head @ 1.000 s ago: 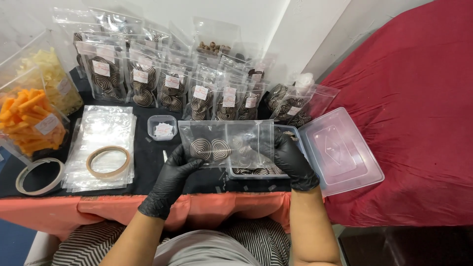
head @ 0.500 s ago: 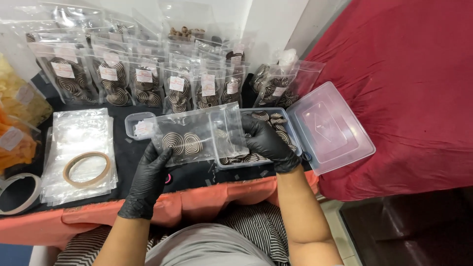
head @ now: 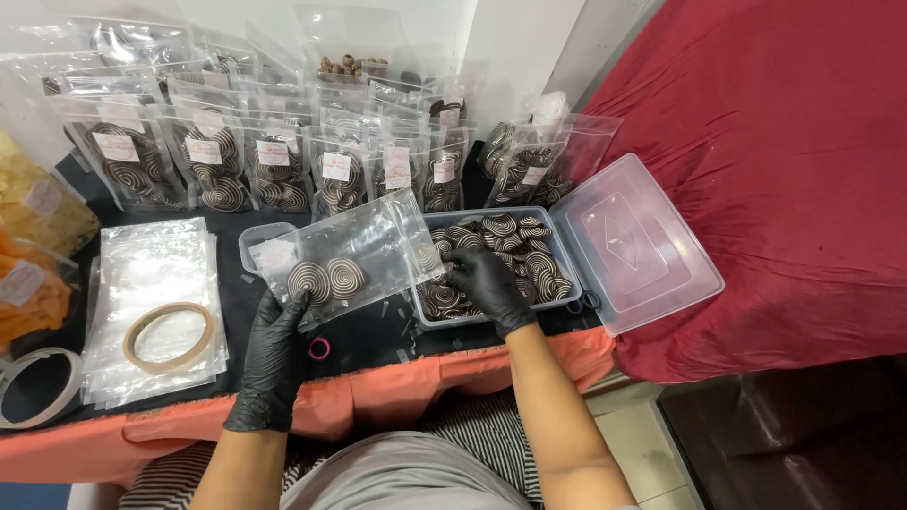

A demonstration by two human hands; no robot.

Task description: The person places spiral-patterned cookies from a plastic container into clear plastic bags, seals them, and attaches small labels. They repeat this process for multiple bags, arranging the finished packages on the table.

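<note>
Left hand: my black-gloved left hand (head: 274,348) pinches the lower corner of a clear plastic pouch (head: 354,253), thumb over the front, near the counter's front edge.
Pouch: I see it tilted, mouth toward the tub, with two brown-and-cream spiral cookies (head: 325,279) lying inside it.
Right hand: my black-gloved right hand (head: 487,283) is down in a clear rectangular plastic tub (head: 557,247); the fingers curl onto the loose spiral cookies there, and I cannot tell whether they hold one.
Tub: it sits toward the counter's right end, its hinged clear lid (head: 638,244) lying open over the right edge.
Counter: dark-topped counter (head: 368,335) with an orange front skirt.
Back edge: rows of filled, labelled cookie pouches (head: 274,170) standing upright.
Left side: a stack of empty clear pouches (head: 151,283) with a beige tape roll (head: 168,336) lying on top.
</note>
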